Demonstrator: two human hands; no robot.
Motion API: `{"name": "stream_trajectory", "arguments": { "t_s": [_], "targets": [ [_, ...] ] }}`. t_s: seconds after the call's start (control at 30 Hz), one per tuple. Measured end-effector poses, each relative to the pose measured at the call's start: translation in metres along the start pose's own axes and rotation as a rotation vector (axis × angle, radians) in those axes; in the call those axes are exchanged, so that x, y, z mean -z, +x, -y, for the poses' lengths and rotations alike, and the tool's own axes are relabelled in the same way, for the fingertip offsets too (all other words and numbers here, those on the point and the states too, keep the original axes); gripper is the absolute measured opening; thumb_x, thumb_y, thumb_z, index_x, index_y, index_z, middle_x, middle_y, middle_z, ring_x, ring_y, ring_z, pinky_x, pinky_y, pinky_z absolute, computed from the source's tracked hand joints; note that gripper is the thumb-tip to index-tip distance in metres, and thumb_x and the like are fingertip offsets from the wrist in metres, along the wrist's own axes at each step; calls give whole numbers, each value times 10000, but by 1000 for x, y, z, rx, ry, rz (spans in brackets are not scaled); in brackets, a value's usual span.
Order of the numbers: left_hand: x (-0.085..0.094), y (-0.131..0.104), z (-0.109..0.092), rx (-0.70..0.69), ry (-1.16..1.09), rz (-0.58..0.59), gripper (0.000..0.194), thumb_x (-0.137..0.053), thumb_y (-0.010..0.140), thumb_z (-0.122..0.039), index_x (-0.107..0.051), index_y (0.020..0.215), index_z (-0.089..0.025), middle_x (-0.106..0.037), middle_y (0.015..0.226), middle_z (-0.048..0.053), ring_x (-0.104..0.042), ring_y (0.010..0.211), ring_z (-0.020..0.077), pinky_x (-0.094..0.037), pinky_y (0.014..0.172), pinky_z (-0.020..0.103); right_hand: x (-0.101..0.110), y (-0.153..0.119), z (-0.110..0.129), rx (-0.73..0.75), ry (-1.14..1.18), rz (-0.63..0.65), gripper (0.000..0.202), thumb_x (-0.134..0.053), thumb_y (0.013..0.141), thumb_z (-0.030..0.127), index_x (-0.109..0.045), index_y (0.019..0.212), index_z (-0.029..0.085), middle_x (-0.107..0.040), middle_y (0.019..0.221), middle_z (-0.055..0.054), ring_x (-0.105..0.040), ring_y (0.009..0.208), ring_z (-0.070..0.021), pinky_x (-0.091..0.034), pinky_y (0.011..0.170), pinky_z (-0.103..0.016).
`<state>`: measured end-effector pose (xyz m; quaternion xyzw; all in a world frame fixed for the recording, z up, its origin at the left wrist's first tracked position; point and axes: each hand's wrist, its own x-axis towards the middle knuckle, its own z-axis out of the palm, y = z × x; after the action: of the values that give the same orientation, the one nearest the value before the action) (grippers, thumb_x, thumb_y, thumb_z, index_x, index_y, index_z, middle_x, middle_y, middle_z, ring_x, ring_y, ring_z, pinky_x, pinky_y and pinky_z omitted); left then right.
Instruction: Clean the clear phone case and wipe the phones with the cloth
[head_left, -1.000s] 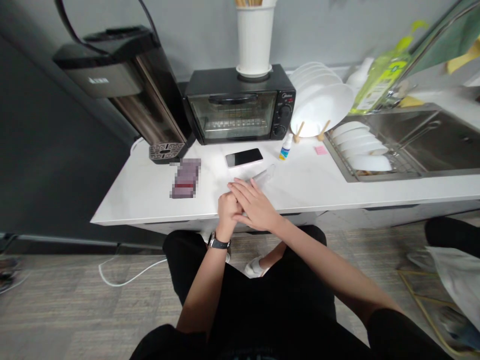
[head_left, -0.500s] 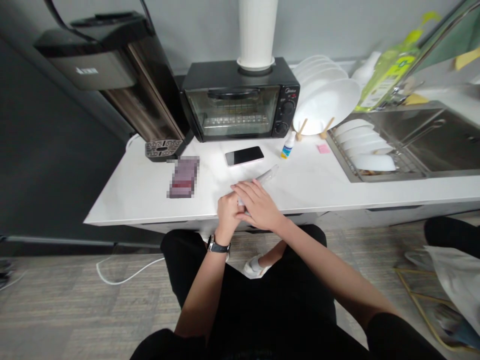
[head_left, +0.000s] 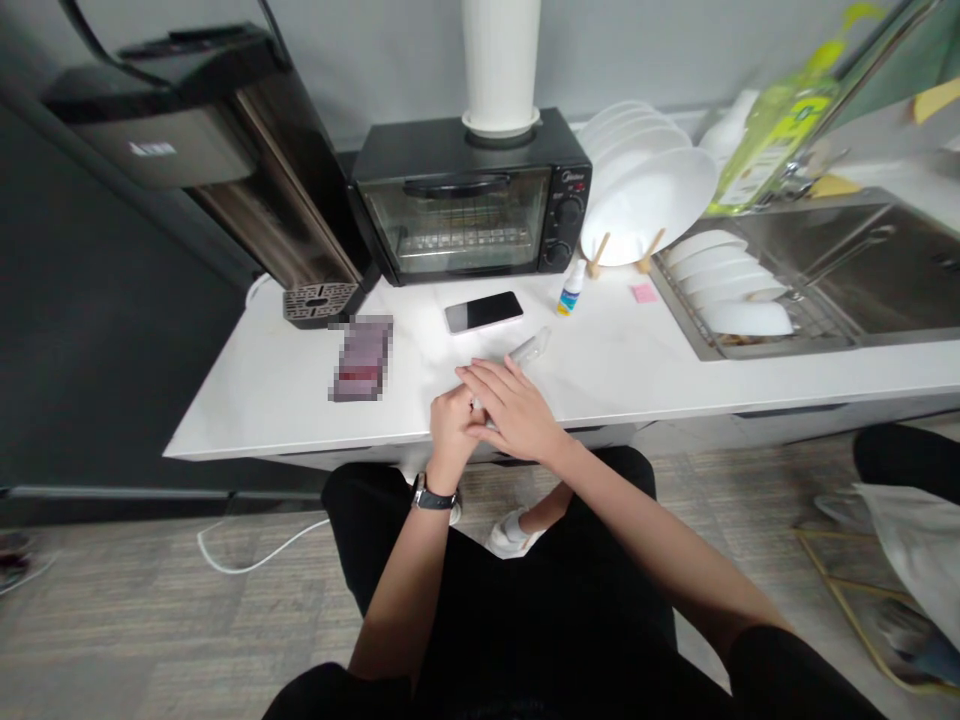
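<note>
Clear plastic piece [head_left: 531, 347] lies slantwise at the near side of the bench [head_left: 247, 405], its close end hidden under the hands. The left hand [head_left: 451, 420] is curled in what looks like a closed grip on that end, though the fingers are partly covered; the right hand [head_left: 517, 408] lies across it with fingers straight, its grip not closed. Pressing down unevenly could crease the piece or make it skid, as it looks thin and smooth. With the hands right at the bench edge, a loosened left grip might let it drop to the floor. Just beyond, the phone [head_left: 484, 312] could be nudged by a far-reaching swing of the piece, and the upright spray bottle [head_left: 571, 289], narrow and nearer the toaster oven [head_left: 457, 220], could be tipped by a wider one.
</note>
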<state>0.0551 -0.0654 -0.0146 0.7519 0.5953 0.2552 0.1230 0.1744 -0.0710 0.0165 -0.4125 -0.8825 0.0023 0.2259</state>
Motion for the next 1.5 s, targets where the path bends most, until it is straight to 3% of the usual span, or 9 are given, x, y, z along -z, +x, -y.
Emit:
{"name": "stream_trajectory", "arguments": {
  "t_s": [0.13, 0.23, 0.43, 0.73, 0.87, 1.0, 1.23, 1.4, 1.5],
  "targets": [
    [3, 0, -12, -58, -124, -65, 302, -308, 733, -162, -448, 993, -223, -551, 903, 25, -507, 737, 162, -361, 618, 262, 4, 1, -31, -176, -16, -100, 546, -271, 721, 437, -171, 1179, 157, -281, 1180, -39, -115, 1121, -190, -75, 948, -392],
    [3, 0, -13, -61, -145, -89, 296, -323, 732, -174, -443, 993, -246, -540, 932, 14, -501, 755, 162, -355, 622, 260, 6, 3, -30, -258, -38, -124, 546, -274, 718, 440, -196, 1171, 145, -261, 1190, -46, -57, 1129, -195, -45, 946, -410],
    [-7, -2, 6, -25, -71, -78, 156, -391, 651, -135, -540, 682, -169, -545, 589, 45, -485, 556, 158, -334, 523, 266, 9, 0, 10, -35, 3, -13, 561, -275, 715, 454, -151, 1184, 174, -147, 1239, 5, -38, 1132, -141, -67, 961, -333],
    [0, -1, -10, -44, -113, -77, 309, -339, 733, -177, -413, 1025, -247, -536, 923, 20, -495, 758, 140, -345, 646, 244, 4, 4, -39, -220, 18, -137, 521, -308, 717, 435, -251, 1131, 126, -258, 1184, -95, -64, 1123, -209, -38, 929, -415],
    [-2, 0, -4, -43, -82, -80, 283, -361, 694, -116, -481, 940, -187, -567, 821, 32, -500, 685, 132, -345, 604, 233, -1, 2, -23, -151, 52, -100, 575, -331, 684, 481, -305, 1073, 58, -314, 1123, -145, -70, 1115, -236, -48, 917, -435],
    [-7, -1, 7, -20, -40, -73, 167, -399, 634, -98, -548, 707, -116, -550, 573, 52, -472, 520, 134, -329, 504, 244, -6, -1, -5, -20, 82, -34, 623, -325, 658, 525, -263, 1114, 105, -318, 1129, -112, -106, 1113, -214, -60, 938, -406],
    [1, 1, -8, -56, -72, -89, 303, -328, 728, -181, -428, 1005, -250, -548, 903, 8, -509, 739, 130, -365, 614, 230, 1, 4, -38, -219, 19, -154, 510, -292, 682, 507, -336, 1052, 159, -353, 1096, -100, -120, 1113, -227, -68, 941, -436],
    [-3, -1, 3, -41, -52, -62, 178, -391, 673, -166, -533, 777, -191, -576, 660, 38, -499, 582, 149, -354, 531, 246, -2, 1, -9, -52, 53, -53, 576, -291, 663, 535, -302, 1092, 150, -338, 1117, -88, -131, 1112, -222, -98, 950, -410],
    [-3, -2, 4, -43, -57, -48, 158, -404, 665, -176, -533, 755, -173, -568, 647, 45, -491, 580, 153, -350, 536, 249, -1, 0, -12, -19, 84, -14, 564, -294, 670, 522, -282, 1108, 166, -342, 1119, -72, -203, 1086, -214, -119, 953, -387]
  ]
}}
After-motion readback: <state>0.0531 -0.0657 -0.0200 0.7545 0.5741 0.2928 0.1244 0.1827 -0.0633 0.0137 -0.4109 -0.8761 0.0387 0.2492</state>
